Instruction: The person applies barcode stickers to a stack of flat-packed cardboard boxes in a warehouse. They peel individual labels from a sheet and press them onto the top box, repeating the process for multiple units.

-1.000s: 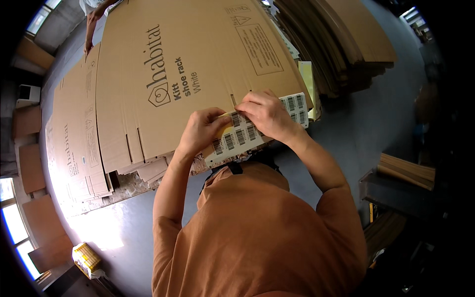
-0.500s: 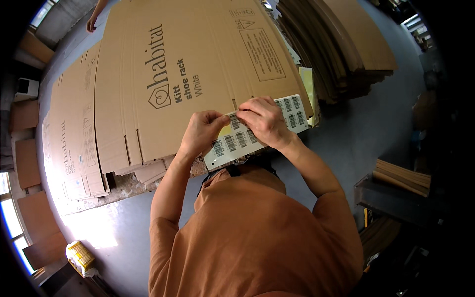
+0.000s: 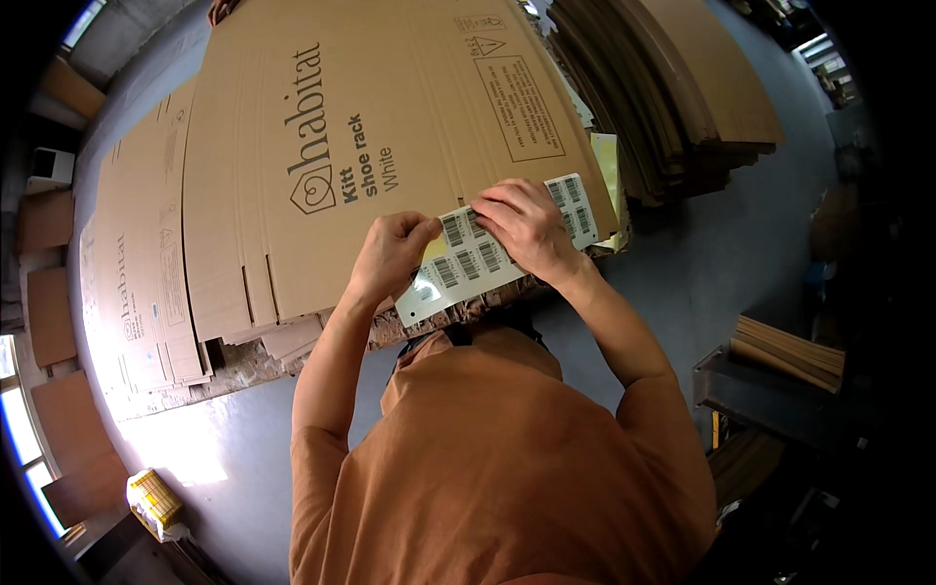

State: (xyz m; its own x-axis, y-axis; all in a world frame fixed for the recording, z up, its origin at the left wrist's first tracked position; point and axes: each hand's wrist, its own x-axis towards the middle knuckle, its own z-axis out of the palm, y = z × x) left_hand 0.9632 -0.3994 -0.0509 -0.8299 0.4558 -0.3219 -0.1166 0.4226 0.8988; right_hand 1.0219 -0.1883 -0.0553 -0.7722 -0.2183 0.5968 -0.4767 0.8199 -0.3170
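A white sheet of barcode labels (image 3: 476,260) is held slanted over the near edge of a large flat printed carton (image 3: 419,117). My left hand (image 3: 388,255) is closed in a pinch at the sheet's upper left edge, beside a bare yellow patch of backing. Whether a label is between its fingertips is hidden. My right hand (image 3: 526,226) is closed over the sheet's upper edge, its thumb hidden and its fingers bent across the labels.
Flat cartons (image 3: 136,283) overlap to the left on the same stack. Another stack of brown cardboard (image 3: 673,117) stands at the far right. Yellow-green sheets (image 3: 605,175) lie by the carton's right edge. Part of another person's hand (image 3: 222,10) shows at the far left edge.
Both my hands and the label sheet have shifted slightly left and away from me. The other person's hand has moved up and right, to the carton's far edge.
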